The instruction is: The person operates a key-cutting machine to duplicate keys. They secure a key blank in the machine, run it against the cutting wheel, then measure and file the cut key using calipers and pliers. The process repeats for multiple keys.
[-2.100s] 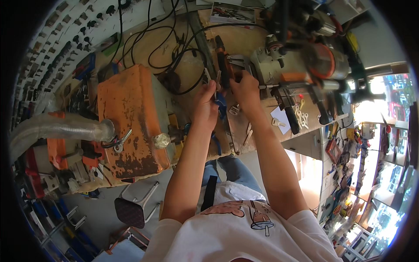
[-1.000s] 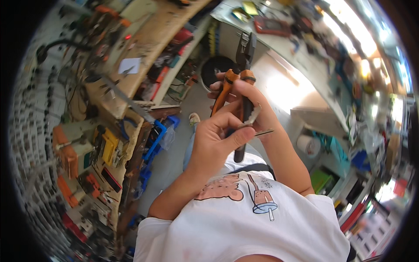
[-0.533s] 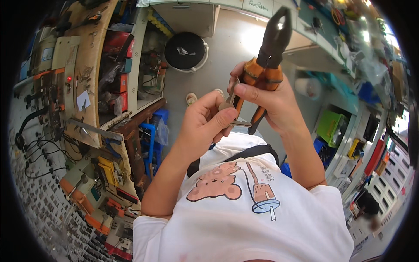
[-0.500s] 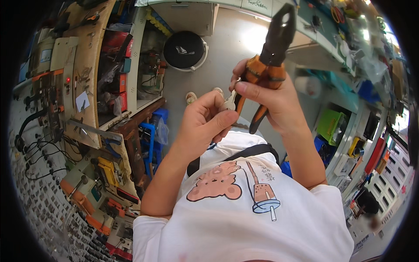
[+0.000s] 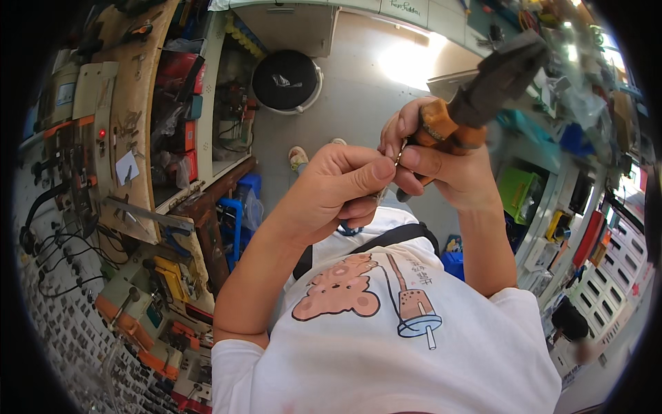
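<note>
My right hand (image 5: 448, 169) is wrapped round a pair of pliers (image 5: 507, 76) with dark metal jaws and orange-and-black handles; the jaws point up and to the right. Its thumb and forefinger also pinch a small metal ring (image 5: 400, 150). Close against it, my left hand (image 5: 348, 183) is closed, thumb on forefinger, at the lower side of that ring. A silvery key (image 5: 380, 196) shows only as a sliver beneath the left thumb, mostly covered by the fingers. Both hands are held up in front of my white shirt.
On the left stands a wooden workbench (image 5: 134, 103) with a steel ruler (image 5: 148, 215) and blue-handled pliers (image 5: 178, 239). Key-cutting machines (image 5: 127, 300) and a wall of hanging keys (image 5: 76, 331) are below. A round black stool (image 5: 284, 79) stands ahead; shelves with a green box (image 5: 518, 193) line the right.
The pliers have tipped to the right in my right hand. Both hands have shifted slightly right and come closer together, and the key, plain before, is now mostly covered.
</note>
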